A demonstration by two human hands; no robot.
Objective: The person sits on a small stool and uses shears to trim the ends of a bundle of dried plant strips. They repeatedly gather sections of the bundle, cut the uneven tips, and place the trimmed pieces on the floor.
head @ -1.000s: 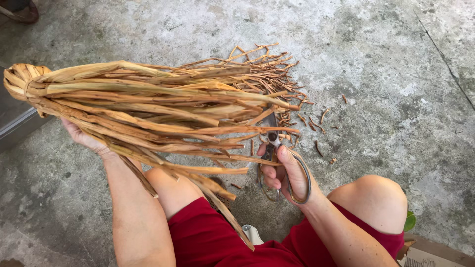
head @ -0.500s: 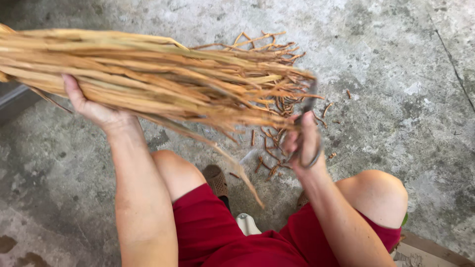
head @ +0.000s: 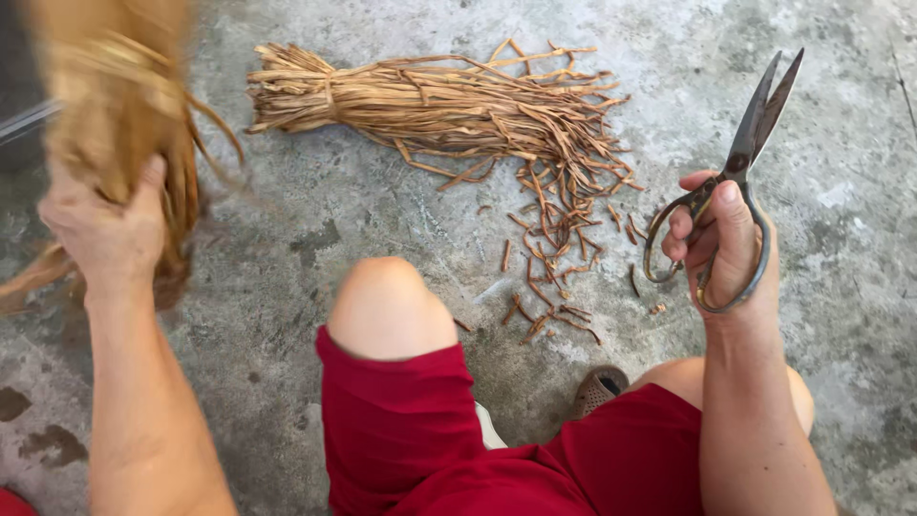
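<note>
The left hand [head: 105, 229] has its fingers closed round a blurred bundle of dried strips [head: 119, 115]. The right hand [head: 726, 253] has its fingers looped through scissors [head: 740, 167], blades nearly shut. A tied bundle [head: 430, 105] lies on the concrete floor [head: 841, 143] between them.

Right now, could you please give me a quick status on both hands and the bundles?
Left hand gripping a blurred tan bundle of dried strips. Right hand holding dark metal scissors, blades nearly closed, pointing up. Second tied bundle and cut scraps on concrete floor.

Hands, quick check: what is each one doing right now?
Left hand: closed around a blurred bundle of dried strips.
Right hand: closed on the handles of scissors, blades nearly shut, pointing up.
</note>
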